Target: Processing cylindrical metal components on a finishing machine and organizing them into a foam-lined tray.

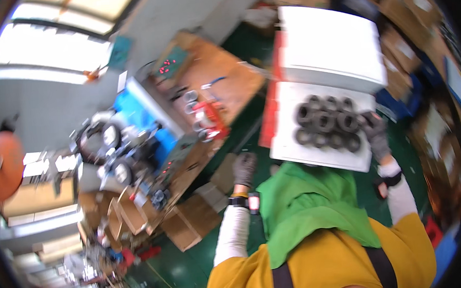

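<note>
Several black rings stand and lie in close rows on a white flat surface in front of me. My right hand, in a grey glove, is at the right edge of that surface, beside the rings. Its fingers look curled, but blur hides what is in them. My left hand, also gloved in grey, hangs low to the left of the white surface, apart from the rings. Blur smears its fingers, and nothing is plainly seen in it.
A large white box-like block stands behind the rings, with a red edge at its left. To the left is a wooden workbench with a red item. An open cardboard box sits on the green floor. Cartons line the right.
</note>
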{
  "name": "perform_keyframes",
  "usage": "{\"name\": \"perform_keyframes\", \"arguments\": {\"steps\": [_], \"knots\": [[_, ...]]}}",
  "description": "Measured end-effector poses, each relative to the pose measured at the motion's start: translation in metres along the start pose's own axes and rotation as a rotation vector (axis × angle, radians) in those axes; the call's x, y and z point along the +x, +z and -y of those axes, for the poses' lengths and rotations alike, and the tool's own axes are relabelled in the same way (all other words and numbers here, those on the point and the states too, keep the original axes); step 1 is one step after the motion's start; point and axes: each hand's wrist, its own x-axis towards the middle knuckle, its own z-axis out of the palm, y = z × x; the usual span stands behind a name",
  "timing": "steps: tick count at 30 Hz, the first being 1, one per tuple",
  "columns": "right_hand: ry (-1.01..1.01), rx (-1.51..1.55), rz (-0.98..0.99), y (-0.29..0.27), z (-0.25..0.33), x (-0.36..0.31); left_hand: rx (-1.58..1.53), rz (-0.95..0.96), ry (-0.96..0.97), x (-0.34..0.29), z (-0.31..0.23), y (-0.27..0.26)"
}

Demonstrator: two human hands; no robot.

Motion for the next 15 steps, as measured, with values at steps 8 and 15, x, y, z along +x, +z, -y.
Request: {"name": "perform_keyframes", "arguments": {"steps": [8, 15], "knots": [[-0.183, 0.084, 0.261, 0.100, 0.030, -0.052, 0.420, 0.122, -0.481, -0.144, 0.214, -0.068], [-0.524, 0.109, 0.795, 0.231, 0.131, -0.125, -0.069, -0.049, -0.483, -0.236, 0.303, -0.136]]}}
